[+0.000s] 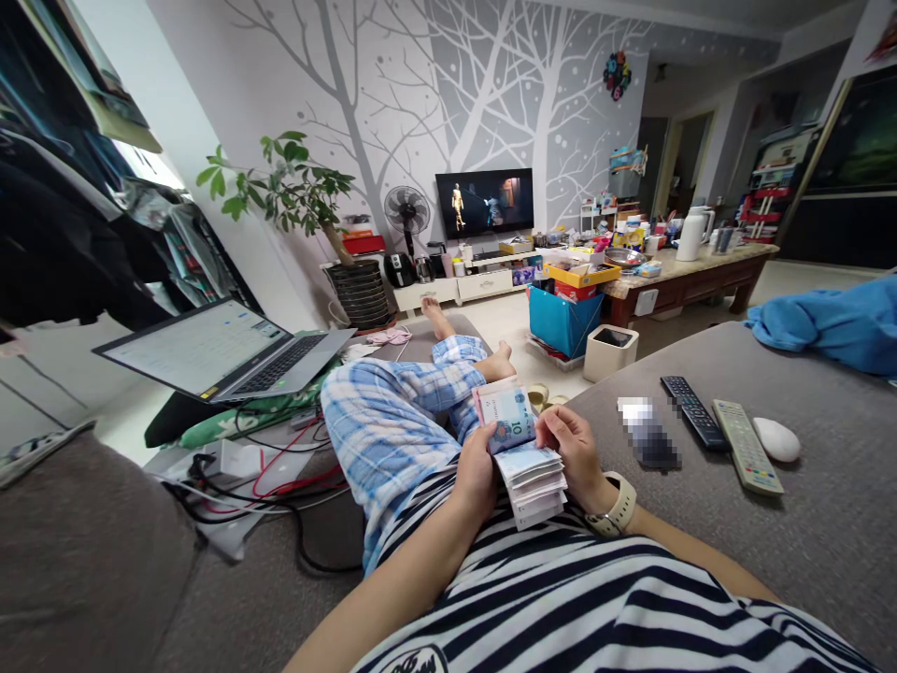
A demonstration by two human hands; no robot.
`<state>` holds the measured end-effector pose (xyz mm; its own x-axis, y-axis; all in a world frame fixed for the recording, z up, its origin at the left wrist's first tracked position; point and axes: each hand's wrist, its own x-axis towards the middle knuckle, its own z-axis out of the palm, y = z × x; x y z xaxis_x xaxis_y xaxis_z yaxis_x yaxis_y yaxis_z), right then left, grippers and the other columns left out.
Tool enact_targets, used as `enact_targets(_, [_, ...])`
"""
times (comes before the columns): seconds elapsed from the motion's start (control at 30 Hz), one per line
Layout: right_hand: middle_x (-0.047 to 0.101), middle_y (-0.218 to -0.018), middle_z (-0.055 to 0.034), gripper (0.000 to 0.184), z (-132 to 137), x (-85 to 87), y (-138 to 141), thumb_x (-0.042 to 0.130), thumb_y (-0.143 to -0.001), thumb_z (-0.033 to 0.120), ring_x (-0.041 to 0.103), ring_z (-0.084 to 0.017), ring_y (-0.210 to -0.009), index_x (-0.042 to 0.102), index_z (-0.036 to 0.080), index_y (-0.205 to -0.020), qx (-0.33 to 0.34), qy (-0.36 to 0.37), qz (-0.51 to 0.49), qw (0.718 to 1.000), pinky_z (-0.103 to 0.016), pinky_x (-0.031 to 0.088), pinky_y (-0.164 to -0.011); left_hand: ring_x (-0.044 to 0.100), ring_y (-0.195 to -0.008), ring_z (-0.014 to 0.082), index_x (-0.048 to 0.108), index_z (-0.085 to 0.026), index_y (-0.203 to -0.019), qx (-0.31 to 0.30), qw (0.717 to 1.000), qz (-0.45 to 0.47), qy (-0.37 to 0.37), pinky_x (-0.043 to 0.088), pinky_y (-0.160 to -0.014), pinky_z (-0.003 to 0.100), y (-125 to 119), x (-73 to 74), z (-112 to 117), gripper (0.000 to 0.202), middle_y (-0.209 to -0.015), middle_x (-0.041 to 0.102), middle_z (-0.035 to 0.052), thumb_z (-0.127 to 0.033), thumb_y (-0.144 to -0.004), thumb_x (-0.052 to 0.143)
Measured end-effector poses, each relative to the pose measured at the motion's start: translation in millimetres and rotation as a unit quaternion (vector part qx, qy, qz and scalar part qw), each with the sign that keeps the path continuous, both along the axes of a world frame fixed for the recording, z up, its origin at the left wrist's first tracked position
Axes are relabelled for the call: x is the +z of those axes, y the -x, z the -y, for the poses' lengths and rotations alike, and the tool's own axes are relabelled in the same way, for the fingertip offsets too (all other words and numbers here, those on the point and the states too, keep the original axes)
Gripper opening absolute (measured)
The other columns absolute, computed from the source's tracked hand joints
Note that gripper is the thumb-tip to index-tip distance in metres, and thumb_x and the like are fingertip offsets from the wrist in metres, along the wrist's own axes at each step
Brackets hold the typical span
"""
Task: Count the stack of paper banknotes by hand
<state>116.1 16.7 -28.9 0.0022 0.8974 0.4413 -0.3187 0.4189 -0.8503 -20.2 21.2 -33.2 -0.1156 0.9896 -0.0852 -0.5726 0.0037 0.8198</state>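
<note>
I sit on a grey sofa (827, 542) with my legs in blue plaid trousers stretched out. My left hand (476, 472) is closed round the left side of a thick stack of banknotes (529, 472), and its thumb props up some notes with a "10" showing. On the right side of the stack, my right hand (576, 449) pinches the raised notes with its fingers; a pale watch is on that wrist. The stack rests above my striped shirt.
A black remote (693, 411), a grey remote (747, 446) and a white mouse (776, 438) lie on the sofa to my right, beyond them a blue cloth (833, 322). An open laptop (231, 350) and tangled cables (280, 477) sit left. Ahead stand a TV (485, 201), a fan, a plant and a cluttered table (701, 266).
</note>
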Motion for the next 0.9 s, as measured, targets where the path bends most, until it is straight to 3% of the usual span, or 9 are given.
enact_targets(0.23, [0.051, -0.058, 0.0021, 0.038, -4, 3.3, 0, 0.066, -0.08, 0.05, 0.044, -0.012, -0.056, 0.052, 0.02, -0.06, -0.038, 0.02, -0.004, 0.999, -0.026, 0.037, -0.057, 0.07, -0.081, 0.0265, 0.07, -0.014, -0.082, -0.016, 1.0, 0.0, -0.009, 0.053, -0.08, 0.04, 0, 4.7, 3, 0.027, -0.078, 0.075, 0.0071, -0.031, -0.061, 0.071])
enact_targets(0.37, [0.05, -0.059, 0.0031, 0.038, -5, 4.7, 1, 0.07, -0.075, 0.053, 0.043, -0.013, -0.055, 0.054, 0.02, -0.065, -0.044, 0.05, -0.003, 0.998, -0.026, 0.037, -0.055, 0.067, -0.069, 0.0214, 0.068, -0.014, -0.073, -0.015, 1.0, -0.02, -0.015, 0.051, -0.074, 0.034, 0, 7.6, 6, 0.02, -0.067, 0.07, 0.0038, -0.029, -0.06, 0.073])
enact_targets(0.6, [0.044, -0.056, 0.0047, 0.038, -9, -0.2, 0, 0.068, -0.077, 0.051, 0.036, -0.011, -0.052, 0.051, 0.02, -0.062, -0.048, 0.057, 0.017, 0.997, -0.026, 0.033, -0.05, 0.062, -0.063, 0.0167, 0.061, -0.016, -0.06, -0.033, 0.999, -0.021, -0.026, 0.048, -0.07, 0.03, 1, 6.9, 6, 0.015, -0.064, 0.067, 0.0019, -0.023, -0.06, 0.074])
enact_targets(0.77, [0.044, -0.057, 0.0043, 0.038, -10, -2.1, -1, 0.067, -0.078, 0.05, 0.036, -0.011, -0.053, 0.051, 0.02, -0.061, -0.05, 0.051, 0.029, 0.997, -0.025, 0.032, -0.05, 0.059, -0.056, 0.0149, 0.062, -0.016, -0.062, -0.042, 0.998, -0.023, -0.033, 0.049, -0.068, 0.031, 1, 9.4, 7, 0.015, -0.061, 0.065, 0.001, -0.023, -0.06, 0.075])
enact_targets(0.9, [0.044, -0.056, 0.0045, 0.038, -9, -0.1, -1, 0.066, -0.078, 0.051, 0.036, -0.012, -0.053, 0.05, 0.02, -0.061, -0.055, 0.049, 0.037, 0.997, -0.026, 0.033, -0.051, 0.065, -0.063, 0.02, 0.068, -0.015, -0.078, -0.012, 1.0, -0.022, -0.013, 0.053, -0.072, 0.036, 0, 10.4, 7, 0.022, -0.068, 0.071, 0.0038, -0.028, -0.061, 0.074])
